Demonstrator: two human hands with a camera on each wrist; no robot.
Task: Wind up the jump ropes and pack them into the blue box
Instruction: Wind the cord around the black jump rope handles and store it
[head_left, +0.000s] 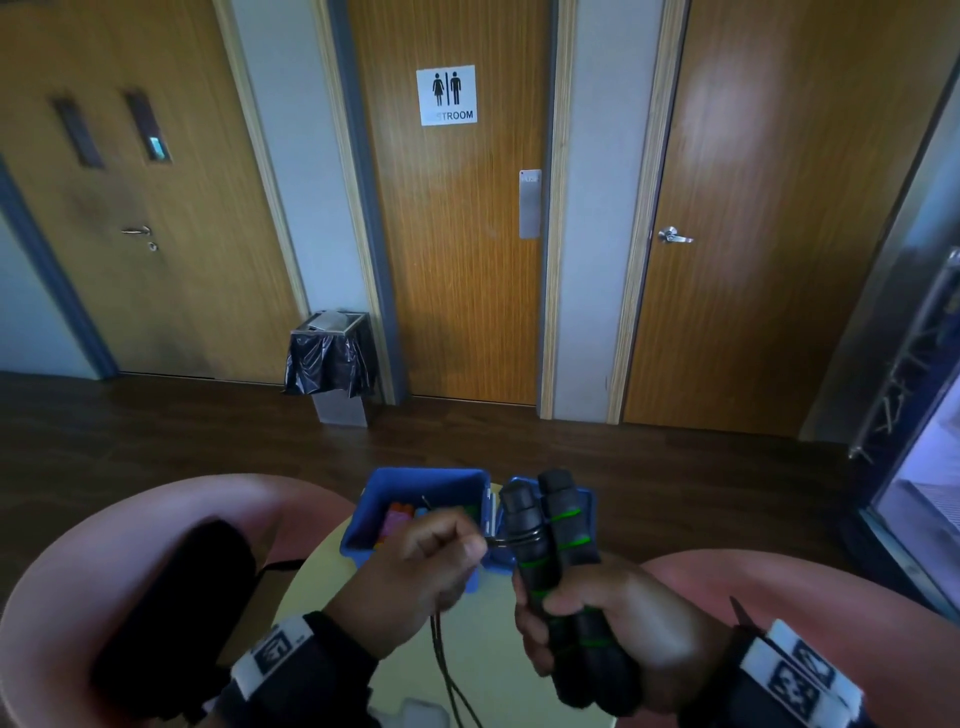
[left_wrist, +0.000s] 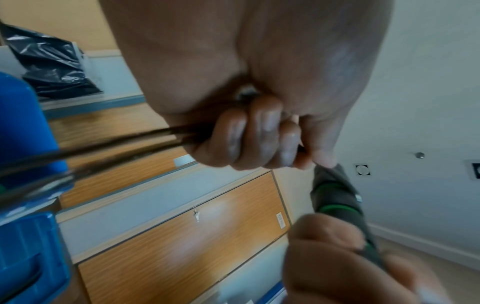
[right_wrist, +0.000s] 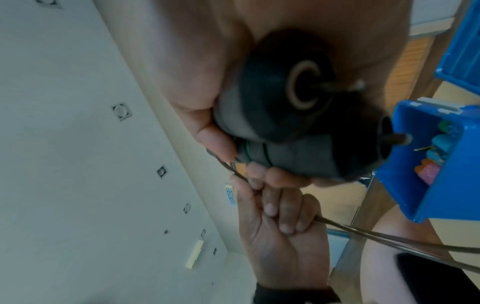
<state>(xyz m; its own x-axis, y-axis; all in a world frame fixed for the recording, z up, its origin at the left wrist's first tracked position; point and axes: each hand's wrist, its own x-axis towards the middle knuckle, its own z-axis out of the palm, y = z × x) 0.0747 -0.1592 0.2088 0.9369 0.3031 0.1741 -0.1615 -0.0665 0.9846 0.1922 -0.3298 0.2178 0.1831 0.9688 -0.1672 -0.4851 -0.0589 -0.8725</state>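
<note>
Right hand (head_left: 597, 631) fisted upright, grip clamping two black foam handles with green rings (head_left: 556, 551). Left hand (head_left: 415, 566), at 9 o'clock, grip pinching thin dark cord (head_left: 447, 670). Blue plastic box (head_left: 415, 519) at 12 o'clock on yellow counter (head_left: 488, 654).

right hand (right_wrist: 197, 86) gripping handles (right_wrist: 293, 115), blue box (right_wrist: 426, 181)
</note>
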